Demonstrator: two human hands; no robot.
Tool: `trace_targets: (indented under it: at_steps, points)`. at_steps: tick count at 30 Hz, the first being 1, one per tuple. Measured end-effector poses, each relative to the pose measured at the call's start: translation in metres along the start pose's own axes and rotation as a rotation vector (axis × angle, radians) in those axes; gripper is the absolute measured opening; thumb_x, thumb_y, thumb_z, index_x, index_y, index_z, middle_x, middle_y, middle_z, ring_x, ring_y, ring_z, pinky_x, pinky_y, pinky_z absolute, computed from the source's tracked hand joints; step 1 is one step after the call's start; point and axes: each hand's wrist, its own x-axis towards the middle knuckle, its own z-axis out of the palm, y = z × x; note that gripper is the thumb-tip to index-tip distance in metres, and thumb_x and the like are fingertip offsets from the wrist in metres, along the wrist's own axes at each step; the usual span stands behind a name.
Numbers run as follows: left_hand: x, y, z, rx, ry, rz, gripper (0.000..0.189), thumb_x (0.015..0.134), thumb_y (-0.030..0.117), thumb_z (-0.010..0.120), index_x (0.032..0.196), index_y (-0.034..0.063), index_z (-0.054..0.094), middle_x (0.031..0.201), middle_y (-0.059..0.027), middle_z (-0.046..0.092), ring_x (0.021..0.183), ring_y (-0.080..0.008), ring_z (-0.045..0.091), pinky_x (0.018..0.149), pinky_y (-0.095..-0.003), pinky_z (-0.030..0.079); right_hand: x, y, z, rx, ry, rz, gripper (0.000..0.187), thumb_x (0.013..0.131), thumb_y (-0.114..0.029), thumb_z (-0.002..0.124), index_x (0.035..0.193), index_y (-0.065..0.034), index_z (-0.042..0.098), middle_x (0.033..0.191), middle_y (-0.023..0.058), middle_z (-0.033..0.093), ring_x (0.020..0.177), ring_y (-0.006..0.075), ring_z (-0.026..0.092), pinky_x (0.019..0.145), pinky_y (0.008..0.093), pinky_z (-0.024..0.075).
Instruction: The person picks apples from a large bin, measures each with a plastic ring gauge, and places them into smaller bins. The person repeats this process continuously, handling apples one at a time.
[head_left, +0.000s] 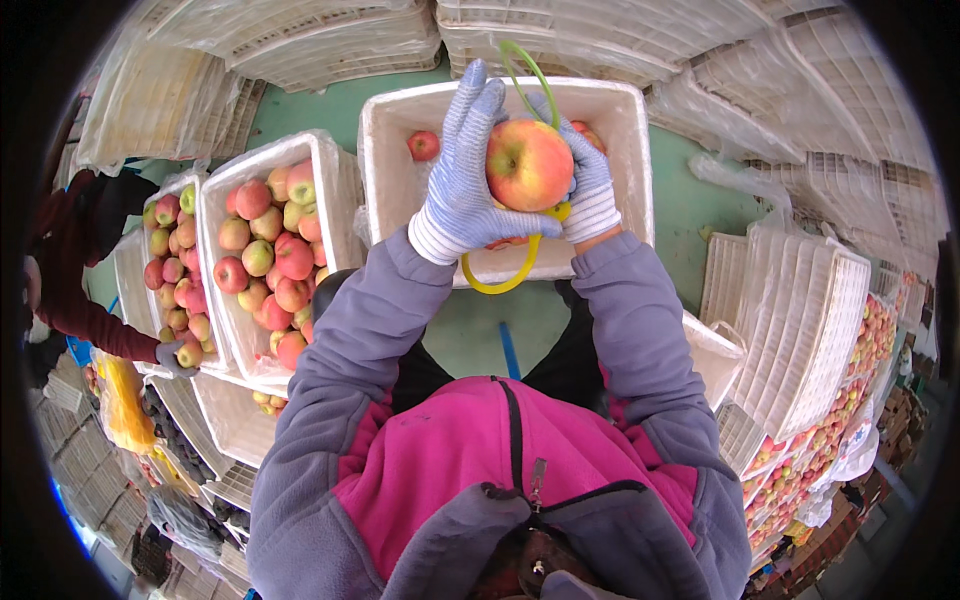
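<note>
A large red-yellow apple (529, 165) is held between my two gloved hands, above a white lined crate (375, 172) with a few apples inside. My left hand (472, 165), in a blue-and-white knit glove, presses the apple's left side, fingers pointing up and thumb below. My right hand (589, 172), in a matching glove, is behind the apple's right side and partly hidden by it. A green ring (551, 94) sticks up by the right fingers, and a yellow ring (501, 289) hangs below the apple. How the rings are held is partly hidden.
To the left stand lined crates of apples (274, 259); a co-worker's gloved hand (178, 356) touches an apple in the farther one. Stacked plastic crates (799, 330) and more apples stand at right. Wrapped crate stacks (555, 34) line the far side. A blue strip (509, 350) lies between my legs.
</note>
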Motion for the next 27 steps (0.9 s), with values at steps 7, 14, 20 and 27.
trace_targets:
  at_steps: [7,14,20,27]
  points:
    - [-0.002,0.006,-0.002,0.064,-0.009,-0.001,0.137,0.033,0.047,0.089,0.141,0.003,0.017,0.147,-0.0175,0.013,0.13,-0.0346,0.031,0.103,-0.0435,0.035,-0.001,-0.003,0.007,-0.106,-0.142,-0.107,0.047,0.09,-0.017,0.046,0.135,-0.0045,0.038,0.099,0.009,0.062,0.044,0.0018,0.039,0.038,0.0143,0.0338]
    - [-0.009,0.016,-0.007,0.154,-0.072,0.027,0.106,0.045,0.04,0.088,0.132,0.0043,0.039,0.136,-0.021,0.032,0.121,-0.0359,0.042,0.098,-0.0432,0.04,-0.01,-0.013,0.008,-0.123,-0.194,-0.208,0.052,0.086,-0.014,0.049,0.136,-0.0035,0.036,0.099,0.0084,0.062,0.043,0.0015,0.038,0.038,0.0141,0.0319]
    - [-0.014,0.019,0.001,0.066,0.014,0.114,0.049,0.065,0.021,0.078,0.11,0.0149,0.061,0.125,-0.0233,0.044,0.104,-0.0387,0.053,0.091,-0.0414,0.045,-0.016,-0.021,0.01,-0.199,-0.217,-0.241,0.055,0.085,-0.015,0.05,0.136,-0.003,0.034,0.097,0.0073,0.063,0.042,0.0015,0.034,0.037,0.0145,0.0277]
    - [-0.018,0.018,-0.017,0.098,-0.057,0.128,0.06,0.061,0.015,0.08,0.116,0.007,0.054,0.122,-0.0162,0.047,0.106,-0.0324,0.051,0.092,-0.0391,0.042,-0.011,-0.008,0.013,-0.301,0.031,-0.288,0.054,0.087,-0.013,0.046,0.138,-0.0032,0.031,0.106,0.0062,0.059,0.05,0.0029,0.044,0.04,0.0159,0.0333]
